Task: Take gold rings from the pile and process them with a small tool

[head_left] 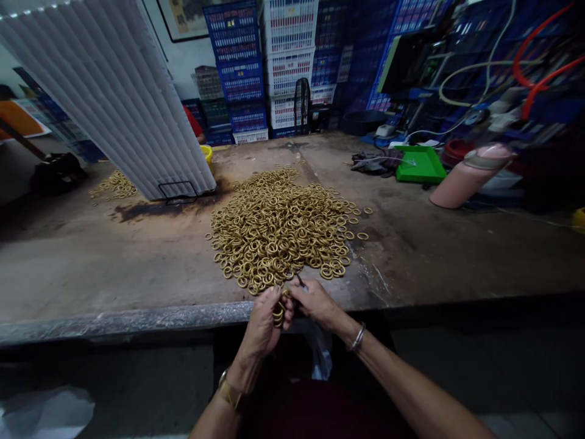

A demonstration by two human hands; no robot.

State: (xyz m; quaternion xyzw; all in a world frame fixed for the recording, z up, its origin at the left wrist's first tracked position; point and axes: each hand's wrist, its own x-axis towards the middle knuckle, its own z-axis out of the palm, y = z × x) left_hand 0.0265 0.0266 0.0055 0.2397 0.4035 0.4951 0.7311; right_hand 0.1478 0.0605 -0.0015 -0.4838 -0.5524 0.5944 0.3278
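Note:
Several brass rings (278, 315) are gathered in my left hand (265, 317), its fingers closed around them just over the table's front edge. My right hand (315, 302) meets it there, closed in a pinch on a slim dark tool (300, 281) whose tip sticks up past the fingers. What kind of tool it is cannot be made out. One ring (286, 293) sits between the two hands. Right beyond them spreads a large heap of loose brass rings (283, 225) on the wooden table (159, 262).
At the left stands a tall white corrugated panel (123, 91), with more rings (114, 185) beside it. A green tray (420, 164), dark gloves (372, 161) and a pink bottle (473, 174) are at the right. Stacked blue crates (240, 67) line the back.

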